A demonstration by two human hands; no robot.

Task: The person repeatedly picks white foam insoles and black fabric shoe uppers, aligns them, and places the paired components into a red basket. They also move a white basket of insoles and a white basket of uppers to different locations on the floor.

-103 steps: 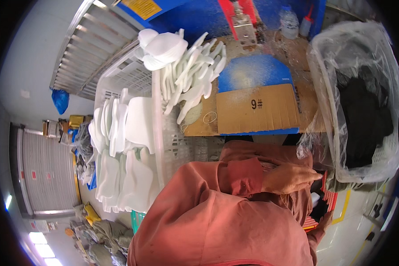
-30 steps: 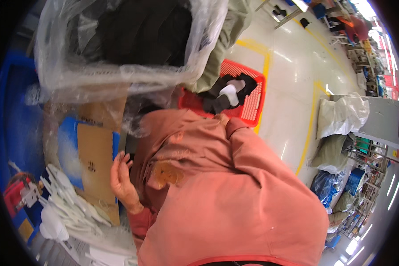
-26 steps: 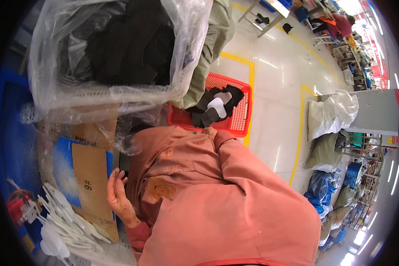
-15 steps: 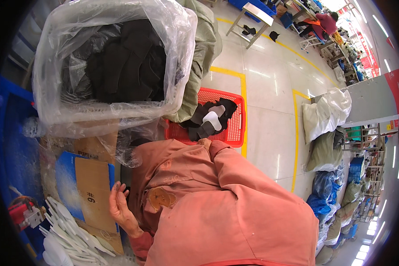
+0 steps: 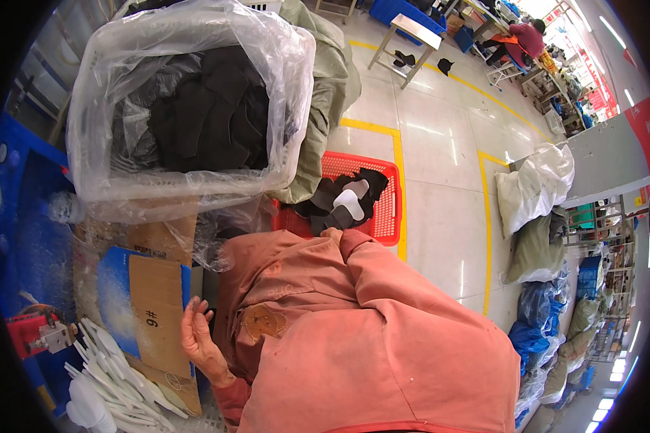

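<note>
My left hand [image 5: 205,349] is raised beside the cardboard box with its fingers loosely curved and apart, holding nothing visible. Only a small part of my right hand [image 5: 331,234] shows past the salmon-coloured sleeve, at the near rim of a red perforated basket [image 5: 389,211]. A dark grey flat piece [image 5: 341,217] lies right against that hand; its fingers are hidden, so a grip on it cannot be made out. Just beyond are a white curved flat piece [image 5: 349,205] and several black pieces [image 5: 372,182] in the basket.
A large plastic-lined basket [image 5: 188,189] of black cut pieces stands at the upper left. White plastic strips [image 5: 119,379] and a red-and-metal device [image 5: 45,334] sit at lower left, by an open cardboard box [image 5: 155,303]. Sacks [image 5: 538,180] line the right; a person [image 5: 529,40] sits far off.
The view has shifted slightly, so the baskets and floor sit a little differently. Both hands keep about the same pose, and nothing is visibly picked up or let go.
</note>
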